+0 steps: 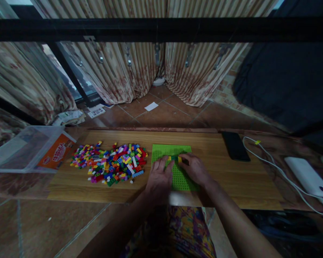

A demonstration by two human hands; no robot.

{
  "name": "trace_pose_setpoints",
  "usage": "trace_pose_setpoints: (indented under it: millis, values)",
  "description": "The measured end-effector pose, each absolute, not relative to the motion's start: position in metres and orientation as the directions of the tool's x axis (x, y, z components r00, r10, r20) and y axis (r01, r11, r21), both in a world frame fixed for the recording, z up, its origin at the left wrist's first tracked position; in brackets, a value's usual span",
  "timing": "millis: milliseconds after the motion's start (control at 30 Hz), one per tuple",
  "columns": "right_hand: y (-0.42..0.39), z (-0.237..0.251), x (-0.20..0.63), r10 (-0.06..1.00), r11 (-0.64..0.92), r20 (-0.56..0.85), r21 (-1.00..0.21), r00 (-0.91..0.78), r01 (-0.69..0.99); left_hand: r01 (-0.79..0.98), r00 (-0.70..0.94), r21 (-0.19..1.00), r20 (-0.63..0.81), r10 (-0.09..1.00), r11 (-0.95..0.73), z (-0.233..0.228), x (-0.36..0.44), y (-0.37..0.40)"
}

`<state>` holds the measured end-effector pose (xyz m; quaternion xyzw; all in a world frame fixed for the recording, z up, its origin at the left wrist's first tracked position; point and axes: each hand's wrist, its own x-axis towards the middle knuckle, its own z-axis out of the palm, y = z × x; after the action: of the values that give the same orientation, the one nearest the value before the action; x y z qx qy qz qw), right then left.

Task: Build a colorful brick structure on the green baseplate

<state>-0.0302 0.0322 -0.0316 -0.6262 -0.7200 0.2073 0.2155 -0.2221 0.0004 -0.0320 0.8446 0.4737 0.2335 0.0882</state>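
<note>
A bright green studded baseplate lies on the wooden board in front of me. Near its upper middle runs a short row of toy bricks, green in the centre with yellow at both ends. My left hand rests over the plate's left side, thumb and forefinger closed at the row's left end. From the right, my right hand pinches the yellow brick at the other end. The fingers partly cover the bricks, so their exact fit on the studs is hidden.
A loose pile of multicoloured toy bricks spreads over the board's left part. Beyond it stands a clear plastic bin with an orange label. At the right are a black phone, a white power bank and a white cable.
</note>
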Motion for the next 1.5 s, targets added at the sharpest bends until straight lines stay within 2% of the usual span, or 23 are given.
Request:
trace_pose_setpoints:
  millis: [200, 400, 667, 800, 967, 1167, 1367, 1500]
  values:
    - [0.037, -0.033, -0.027, 0.988, 0.146, 0.046, -0.599, -0.148, 0.787, 0.767, 0.519, 0.321, 0.200, 0.831, -0.556, -0.039, -0.203, 0.024]
    - [0.041, -0.033, -0.026, 0.985, 0.148, 0.027, -0.625, -0.168, 0.767, 0.788, 0.521, 0.286, 0.161, 0.838, -0.545, -0.050, -0.197, 0.027]
    - [0.047, -0.031, -0.021, 0.978, 0.150, -0.016, -0.642, -0.208, 0.752, 0.809, 0.567, 0.162, 0.043, 0.823, -0.566, -0.029, -0.193, 0.027]
    - [0.051, -0.035, -0.019, 0.974, 0.149, -0.033, -0.649, -0.223, 0.746, 0.774, 0.624, 0.106, 0.042, 0.780, -0.624, -0.031, -0.186, 0.027]
    - [0.050, -0.034, -0.019, 0.973, 0.176, -0.003, -0.643, -0.233, 0.745, 0.758, 0.639, 0.128, 0.048, 0.768, -0.639, -0.039, -0.181, 0.025]
    - [0.046, -0.031, -0.020, 0.968, 0.225, 0.061, -0.633, -0.242, 0.741, 0.774, 0.581, 0.238, 0.101, 0.808, -0.587, -0.024, -0.190, 0.029]
    - [0.041, -0.031, -0.013, 0.984, 0.168, 0.074, -0.664, -0.159, 0.729, 0.762, 0.415, 0.481, 0.152, 0.897, -0.434, -0.012, -0.226, 0.020]
    - [0.044, -0.029, -0.009, 0.990, 0.119, 0.134, -0.690, -0.036, 0.713, 0.678, 0.273, 0.673, 0.145, 0.951, -0.297, -0.021, -0.244, 0.005]
